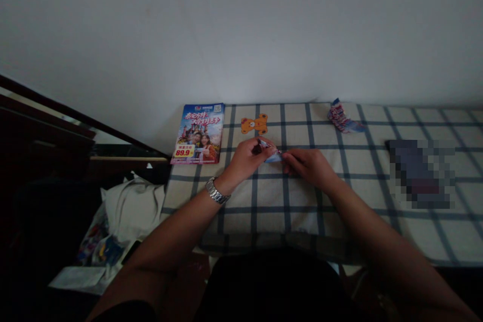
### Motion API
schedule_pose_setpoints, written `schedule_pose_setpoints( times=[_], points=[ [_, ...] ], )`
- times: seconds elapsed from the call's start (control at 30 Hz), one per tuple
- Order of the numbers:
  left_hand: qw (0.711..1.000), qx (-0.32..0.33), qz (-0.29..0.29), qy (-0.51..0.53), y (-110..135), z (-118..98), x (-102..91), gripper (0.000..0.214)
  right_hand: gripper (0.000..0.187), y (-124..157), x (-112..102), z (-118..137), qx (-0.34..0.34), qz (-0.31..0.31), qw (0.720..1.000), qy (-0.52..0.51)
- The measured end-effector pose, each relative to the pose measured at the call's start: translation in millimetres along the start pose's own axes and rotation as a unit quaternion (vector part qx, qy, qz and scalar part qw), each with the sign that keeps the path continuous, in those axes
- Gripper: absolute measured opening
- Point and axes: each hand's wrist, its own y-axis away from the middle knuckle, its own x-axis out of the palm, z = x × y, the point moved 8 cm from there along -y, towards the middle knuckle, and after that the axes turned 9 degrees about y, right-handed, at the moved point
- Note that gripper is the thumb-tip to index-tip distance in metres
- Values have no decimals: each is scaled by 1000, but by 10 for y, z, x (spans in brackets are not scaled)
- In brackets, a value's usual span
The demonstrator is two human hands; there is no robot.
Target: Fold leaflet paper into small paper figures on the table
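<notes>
Between my two hands is a small folded piece of printed paper (273, 157), blue and white with some red. My left hand (249, 155), with a metal watch on its wrist, pinches the paper's left part. At the paper's right end, the closed fingers of my right hand (307, 165) grip it. To the left lies a stack of printed leaflets (198, 133) marked 89.9. A bunch of folded paper pieces (341, 119) in similar colours rests farther right, near the wall.
A checked cloth (241, 196) with a bear print (254, 124) covers the surface, which meets a white wall (264, 30). On the right is a pixelated dark rectangular item (418, 173). A white bag (132, 206) and dark wooden boards (41, 136) are at the left.
</notes>
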Motion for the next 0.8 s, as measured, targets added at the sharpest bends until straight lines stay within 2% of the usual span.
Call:
schedule_pose_setpoints(
  times=[0.13, 0.3, 0.43, 0.5, 0.6, 0.8],
  points=[
    [1000, 0, 5, 19, -8, -16, 14, 29, 41, 0, -18, -43, 9, -8, 1000, 10],
    [993, 13, -49, 106, -10, -67, -78, 27, 39, 2, -80, -76, 8, -30, 999, 27],
    [991, 5, -65, 118, -2, -25, -87, 29, 31, 3, -121, -28, 1, -57, 998, 20],
    [991, 1, -61, 121, 7, -3, -62, 29, 23, 3, -131, -11, 0, -78, 997, -6],
    [993, 0, -35, 114, 22, -9, 12, 28, 21, 1, -100, -31, 12, -95, 994, -47],
    [996, 2, -7, 89, 31, -61, 83, 29, 22, -1, -66, -41, 17, -102, 994, -27]
  ],
)
